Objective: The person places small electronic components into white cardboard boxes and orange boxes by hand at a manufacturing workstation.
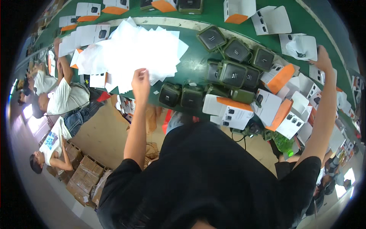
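A bright pile of thin white sheets [133, 49] lies fanned out on the green table. At its near edge is my left hand [141, 81], fingers curled together; whether a sheet is between them I cannot make out. My right arm reaches far right. There my right hand [322, 60] has its fingers closed on the side of an open white box [286, 41], which has a white-wrapped dark item [300, 49] inside. Between my hands stand several dark green, square box-shaped devices [233, 74] with black faces and cords, some stacked.
Open white-and-orange boxes [238, 113] crowd the table's right side. More boxes [87, 10] and green devices stand beyond a pale strip [183, 23]. A green plastic bottle [284, 145] lies below right. Co-workers [68, 95] sit at left near cardboard cartons [85, 175].
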### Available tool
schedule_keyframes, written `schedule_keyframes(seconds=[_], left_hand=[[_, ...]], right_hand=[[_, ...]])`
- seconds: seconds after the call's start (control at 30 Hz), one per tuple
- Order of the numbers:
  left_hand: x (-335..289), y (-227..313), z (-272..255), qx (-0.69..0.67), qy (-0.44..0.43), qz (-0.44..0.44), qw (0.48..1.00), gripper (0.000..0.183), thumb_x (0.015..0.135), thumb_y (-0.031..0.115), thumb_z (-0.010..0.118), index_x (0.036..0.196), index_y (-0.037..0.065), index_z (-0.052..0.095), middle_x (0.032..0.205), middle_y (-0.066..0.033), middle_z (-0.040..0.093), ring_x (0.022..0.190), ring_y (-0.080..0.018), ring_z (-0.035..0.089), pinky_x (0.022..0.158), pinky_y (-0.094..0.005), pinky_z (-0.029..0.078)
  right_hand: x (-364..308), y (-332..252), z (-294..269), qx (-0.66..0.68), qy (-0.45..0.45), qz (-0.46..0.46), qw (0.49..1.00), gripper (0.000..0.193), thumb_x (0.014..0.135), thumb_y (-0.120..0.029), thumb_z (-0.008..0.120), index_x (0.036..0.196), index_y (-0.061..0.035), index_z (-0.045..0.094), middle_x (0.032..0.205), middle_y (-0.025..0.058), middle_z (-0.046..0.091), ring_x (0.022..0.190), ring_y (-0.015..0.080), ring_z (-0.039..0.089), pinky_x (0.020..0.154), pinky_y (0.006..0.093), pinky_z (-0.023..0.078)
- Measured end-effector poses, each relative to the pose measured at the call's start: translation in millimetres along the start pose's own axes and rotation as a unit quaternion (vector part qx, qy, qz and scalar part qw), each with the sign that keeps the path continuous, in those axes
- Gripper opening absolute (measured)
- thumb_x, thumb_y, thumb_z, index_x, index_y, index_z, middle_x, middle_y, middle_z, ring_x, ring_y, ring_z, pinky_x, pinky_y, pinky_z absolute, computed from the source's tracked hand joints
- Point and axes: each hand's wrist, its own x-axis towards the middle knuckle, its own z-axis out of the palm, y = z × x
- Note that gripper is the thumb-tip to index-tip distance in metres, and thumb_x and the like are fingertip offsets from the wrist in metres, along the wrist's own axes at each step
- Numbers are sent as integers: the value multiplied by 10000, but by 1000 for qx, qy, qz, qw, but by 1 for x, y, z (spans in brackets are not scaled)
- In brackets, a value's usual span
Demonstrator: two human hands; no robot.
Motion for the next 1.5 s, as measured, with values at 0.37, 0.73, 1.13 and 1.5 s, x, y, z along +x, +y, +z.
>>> schedule_keyframes(seconds=[0.37,0.73,1.13,1.5], left_hand=[[51,39,114,131,-36,118,984,324,894,347,674,1001,41,654,934,-184,719,904,-378,691,780,-455,530],[-32,88,-3,-114,-168,175,963,171,856,96,608,970,-19,663,834,-145,697,724,-212,649,695,-334,516],[-86,102,-29,-530,-363,-59,764,62,873,34,540,872,33,602,828,-54,654,785,-162,630,765,-310,500],[-121,127,-43,-180,-374,222,882,205,1012,233,612,955,38,580,774,40,596,667,-48,493,574,-263,395]], right_hand=[[-210,-97,-112,901,241,-160,323,681,852,-477,750,1391,-120,537,1300,140,607,1240,335,541,1109,475,388],[-323,-338,-29,958,9,-57,282,640,974,-448,603,1418,-8,465,1413,200,528,1195,399,574,1113,546,430],[-332,-440,-38,900,-56,59,429,577,843,-239,813,1268,51,551,1111,119,664,1001,170,662,889,321,561],[-339,-444,-33,882,34,108,457,599,817,-262,841,1252,44,566,1140,125,669,1002,185,656,915,322,529]])
